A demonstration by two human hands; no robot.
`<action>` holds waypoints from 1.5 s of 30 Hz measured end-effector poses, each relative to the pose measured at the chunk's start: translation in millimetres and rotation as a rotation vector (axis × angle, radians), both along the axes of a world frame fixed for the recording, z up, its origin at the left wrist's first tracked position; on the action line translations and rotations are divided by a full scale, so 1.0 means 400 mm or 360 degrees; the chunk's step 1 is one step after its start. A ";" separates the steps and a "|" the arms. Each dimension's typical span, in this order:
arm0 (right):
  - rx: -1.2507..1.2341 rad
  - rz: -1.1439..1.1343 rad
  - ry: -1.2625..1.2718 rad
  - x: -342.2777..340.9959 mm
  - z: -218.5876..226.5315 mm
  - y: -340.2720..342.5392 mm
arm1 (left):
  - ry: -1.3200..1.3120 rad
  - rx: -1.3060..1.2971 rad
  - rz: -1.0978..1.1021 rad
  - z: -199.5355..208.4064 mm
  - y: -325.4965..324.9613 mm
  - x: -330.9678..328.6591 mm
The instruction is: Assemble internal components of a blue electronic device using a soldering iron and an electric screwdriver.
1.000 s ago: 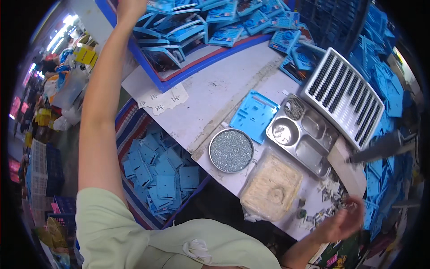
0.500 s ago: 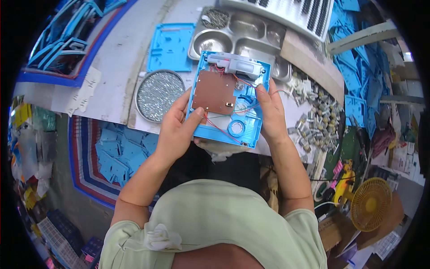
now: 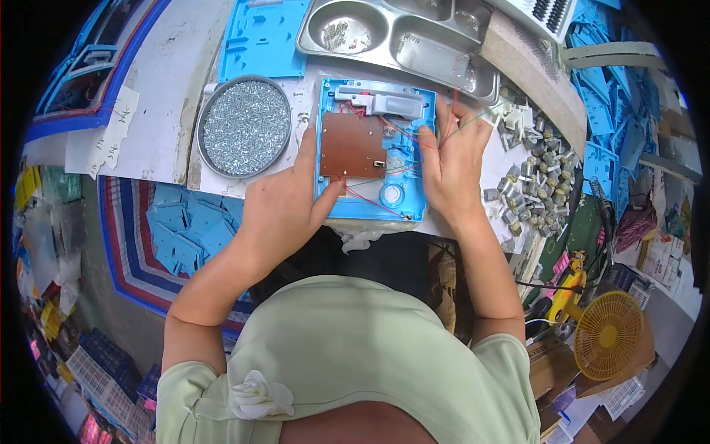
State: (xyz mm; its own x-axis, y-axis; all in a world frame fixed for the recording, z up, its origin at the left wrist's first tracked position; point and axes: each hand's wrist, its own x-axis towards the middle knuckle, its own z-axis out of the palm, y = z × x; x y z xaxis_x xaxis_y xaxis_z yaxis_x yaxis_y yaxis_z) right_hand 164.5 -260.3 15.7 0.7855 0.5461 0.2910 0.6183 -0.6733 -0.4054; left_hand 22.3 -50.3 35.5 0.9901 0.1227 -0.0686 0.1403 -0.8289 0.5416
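Note:
In front of me at the table's near edge lies an open blue plastic casing [image 3: 408, 201]. A brown circuit board [image 3: 353, 146] covers its left half, and a grey plastic part [image 3: 384, 103] spans its top. Thin red wires [image 3: 362, 197] run across to a round white piece [image 3: 391, 194] at the lower right. My left hand [image 3: 285, 203] grips the casing's left side, thumb over the front rim by the board's lower corner. My right hand [image 3: 455, 166] holds the right side, thumb on the rim; loose wires pass by its fingers. Some fingertips are hidden.
A round dish of small metal screws [image 3: 245, 126] stands on the left, near a blue panel [image 3: 264, 41]. Behind is a steel compartment tray [image 3: 410, 50]. Small metal motors [image 3: 543, 185] are heaped at right. A yellow fan [image 3: 608, 335] stands lower right; blue panels [image 3: 181, 222] fill a striped bag.
The casing has come down from a raised, tilted position to lie flatter at the table edge. My left hand has shifted its hold, with the index finger now stretched along the side. The view has shifted.

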 end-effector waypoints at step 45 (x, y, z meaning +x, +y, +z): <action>0.0212 0.0649 0.0044 -0.215 0.028 0.035 | -0.0357 -0.0140 -0.0450 -0.039 0.000 -0.118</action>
State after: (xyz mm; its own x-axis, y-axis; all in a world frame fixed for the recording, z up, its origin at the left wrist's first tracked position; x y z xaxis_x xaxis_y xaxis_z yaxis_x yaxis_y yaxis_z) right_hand 78.6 -246.3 27.0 0.5218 0.7726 0.3618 0.8105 -0.3167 -0.4927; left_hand -24.9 -50.5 19.8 0.9756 -0.1548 0.1558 -0.2181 -0.7668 0.6037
